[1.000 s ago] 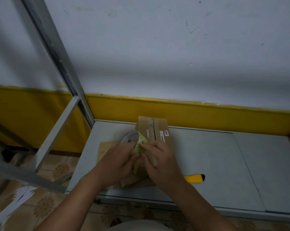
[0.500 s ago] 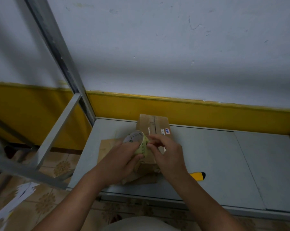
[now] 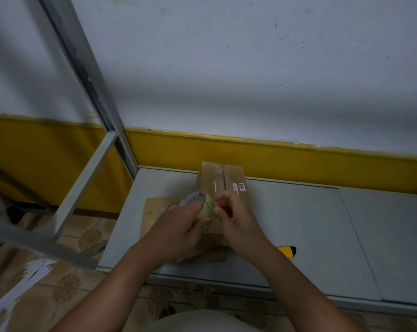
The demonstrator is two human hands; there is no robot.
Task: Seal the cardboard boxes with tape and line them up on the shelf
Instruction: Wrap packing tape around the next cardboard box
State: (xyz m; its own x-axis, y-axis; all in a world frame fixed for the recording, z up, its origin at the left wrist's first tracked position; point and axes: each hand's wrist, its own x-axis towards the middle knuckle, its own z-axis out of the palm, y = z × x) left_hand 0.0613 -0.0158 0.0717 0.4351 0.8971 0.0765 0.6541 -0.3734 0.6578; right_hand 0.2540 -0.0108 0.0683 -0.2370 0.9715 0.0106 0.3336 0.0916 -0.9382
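Cardboard box [image 3: 223, 178] stands on the grey metal shelf [image 3: 298, 224], pushed toward 12 o'clock near the wall's yellow band [image 3: 274, 159]; its brown top flaps meet in a dark centre seam, with small white labels at 3 o'clock of that seam. Compared with a second ago, the right hand [image 3: 236, 219] has left the near end of the box and climbed to the tape roll [image 3: 199, 202], and the roll now sits a little higher and more tilted over the box's near edge. The left hand [image 3: 178, 226] grips the roll from 7 o'clock, fingers curled round its pale, glossy yellow-green band, the printed round face turned up toward 11 o'clock. The right hand's fingertips and thumb are curled and pinch at the roll's outer band from 3 o'clock; whether a loose end of tape is lifted cannot be told. Flattened cardboard [image 3: 154, 212], matte and creased, lies under the hands at 9 o'clock of the box. A yellow handle with a black tip [image 3: 287, 251] shows at 4 o'clock, behind the right wrist. A grey steel frame post [image 3: 82, 68] slants at 10 o'clock above the patterned tile floor [image 3: 70, 283].
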